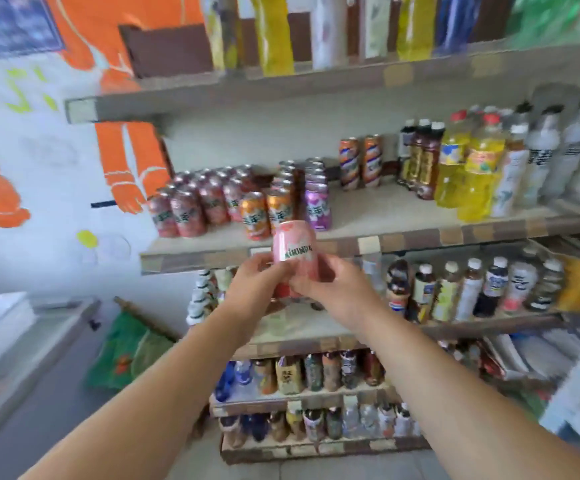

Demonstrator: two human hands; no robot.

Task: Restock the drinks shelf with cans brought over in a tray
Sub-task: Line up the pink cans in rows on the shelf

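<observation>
You hold a pink aluminium can with a dark "MIRINDA" band (293, 251) in both hands, near the middle of the view. Your left hand (254, 285) grips its lower part from the 9 o'clock side, fingers curled round it. Your right hand (337, 289) grips it from 4 o'clock, fingers wrapped across the base. The can is nearly upright, its top leaning slightly toward 11 o'clock. It is off the shelf, in front of the tiled front edge of the grey stone drinks shelf (420, 239).

On that shelf, at 12 o'clock just above the can, two orange drink cans (267, 213) stand at the front edge. At 10 o'clock a block of dark red drink cans (191, 209) fills the shelf's left end in several rows. At 1 o'clock a row of purple drink cans (318, 206) runs back toward the wall. Farther along at 1 o'clock, two tall orange-and-blue slim cans (361, 162) stand near the back, apart from the others. At 2 o'clock are clear plastic bottles of yellow drink (472, 174), with tall white bottles (541, 150) just beside them.

At 4 o'clock a lower shelf (489, 322) carries a row of white-capped mixed bottles (472, 289). At 8 o'clock a green cloth (132, 351) lies near a white wall painted with orange shapes (129, 161).
</observation>
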